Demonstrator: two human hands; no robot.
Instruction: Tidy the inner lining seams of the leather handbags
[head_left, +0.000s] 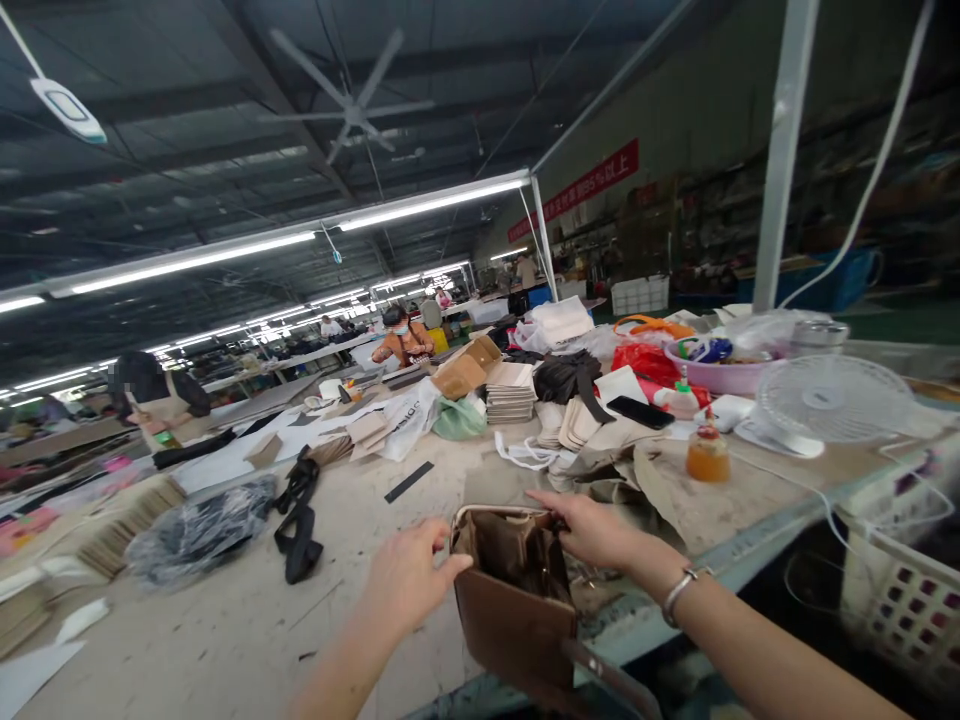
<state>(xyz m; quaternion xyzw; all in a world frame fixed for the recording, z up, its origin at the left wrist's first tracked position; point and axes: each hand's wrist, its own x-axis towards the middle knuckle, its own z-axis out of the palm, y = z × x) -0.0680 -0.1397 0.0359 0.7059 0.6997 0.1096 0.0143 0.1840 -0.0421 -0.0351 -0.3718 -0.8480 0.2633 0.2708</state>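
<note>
A brown leather handbag [512, 628] stands open-mouthed at the near edge of the worktable [247, 630]. My left hand [409, 577] pinches the bag's left rim, fingers closed on it. My right hand [592, 530], with a bracelet on the wrist, grips the right rim and pulls the mouth apart. Dark lining shows inside the bag. A strap trails from the bag toward the lower right.
Black straps [298, 520] and a plastic-wrapped bundle [196, 535] lie to the left. Stacks of beige pieces [510, 392], bags, a phone [640, 411], an orange bottle [706, 453] and a white fan [829, 402] crowd the right. Other people work at benches behind. A white basket [900, 590] hangs at the right edge.
</note>
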